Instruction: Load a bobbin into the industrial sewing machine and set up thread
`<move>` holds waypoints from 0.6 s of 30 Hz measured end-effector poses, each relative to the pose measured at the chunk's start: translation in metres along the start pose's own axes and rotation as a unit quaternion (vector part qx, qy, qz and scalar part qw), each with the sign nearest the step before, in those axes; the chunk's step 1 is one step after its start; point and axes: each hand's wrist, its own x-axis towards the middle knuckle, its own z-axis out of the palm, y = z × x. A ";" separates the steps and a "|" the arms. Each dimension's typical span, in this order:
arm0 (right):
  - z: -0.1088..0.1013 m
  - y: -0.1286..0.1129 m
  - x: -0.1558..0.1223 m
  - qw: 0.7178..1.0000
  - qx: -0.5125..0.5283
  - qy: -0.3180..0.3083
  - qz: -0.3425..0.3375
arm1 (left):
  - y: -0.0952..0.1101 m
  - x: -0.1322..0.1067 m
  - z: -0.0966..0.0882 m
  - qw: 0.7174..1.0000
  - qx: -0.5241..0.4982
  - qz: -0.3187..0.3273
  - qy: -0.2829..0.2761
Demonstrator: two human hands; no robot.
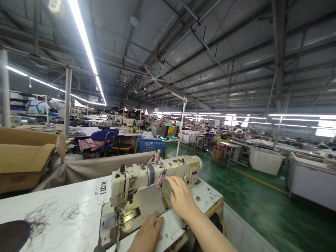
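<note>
A cream sewing machine (147, 175) stands on a white table (65, 206). My left hand (147, 234) lies flat on the machine's bed near the front edge, fingers stretched toward the needle area, holding nothing. My right hand (181, 197) reaches to the machine's arm, fingers loosely extended beside a screwdriver with an orange-brown handle (164, 200) that leans on the bed. A pink tag (160, 180) hangs from the machine above it. Whether the right fingers touch the screwdriver I cannot tell.
Loose dark thread (52, 215) is strewn over the table's left part, beside a dark piece (13, 236). An open cardboard box (26, 157) stands at left. Two thread cones (169, 132) sit on a stand behind. A green aisle (252, 196), white bins and other workstations lie to the right.
</note>
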 end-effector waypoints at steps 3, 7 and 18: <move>0.003 -0.011 -0.006 1.000 0.020 -0.010 0.003 | 0.002 0.005 0.001 1.000 0.003 -0.011 0.009; 0.010 -0.026 -0.018 0.998 0.047 -0.035 0.010 | -0.004 0.006 0.007 0.999 0.034 -0.015 0.015; 0.009 -0.050 -0.071 0.872 0.211 -0.364 0.251 | -0.044 -0.051 -0.017 0.990 -0.123 0.013 0.074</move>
